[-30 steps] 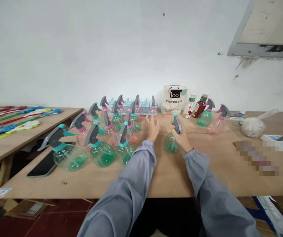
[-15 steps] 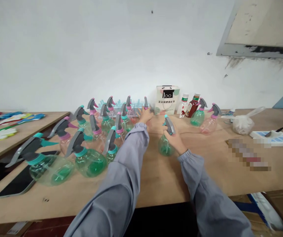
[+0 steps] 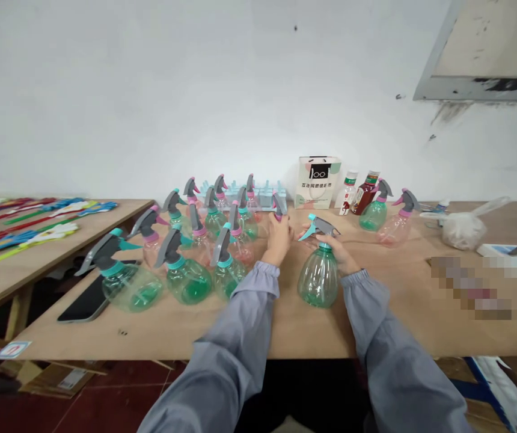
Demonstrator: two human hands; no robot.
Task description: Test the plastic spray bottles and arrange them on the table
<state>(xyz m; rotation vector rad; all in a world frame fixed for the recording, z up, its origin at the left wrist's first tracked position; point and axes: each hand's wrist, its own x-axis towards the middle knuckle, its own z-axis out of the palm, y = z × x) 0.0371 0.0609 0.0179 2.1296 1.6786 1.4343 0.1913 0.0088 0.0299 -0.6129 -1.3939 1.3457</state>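
Note:
In the head view my right hand point(image 3: 340, 252) is closed around the neck of a green spray bottle point(image 3: 318, 279), just below its grey and turquoise trigger head. That bottle is upright on the table in front of me. Just left of it my left hand point(image 3: 279, 239) is closed on a spray bottle with a grey and pink head point(image 3: 278, 203); my fingers hide most of its body. Several more green and pink spray bottles stand in a group on the left, among them a green spray bottle point(image 3: 189, 281) near the front.
A phone point(image 3: 80, 305) lies at the left. Against the wall are a paper bag point(image 3: 317, 195), two drink bottles and a light-blue rack point(image 3: 270, 197). On the right stand a pink spray bottle point(image 3: 394, 230), a green one, a plastic bag point(image 3: 463, 231) and a power strip point(image 3: 499, 255).
My left hand has drawn back toward me with its fingers now closed on the pink-headed bottle. My right hand has turned the green bottle's head. The view has shifted left.

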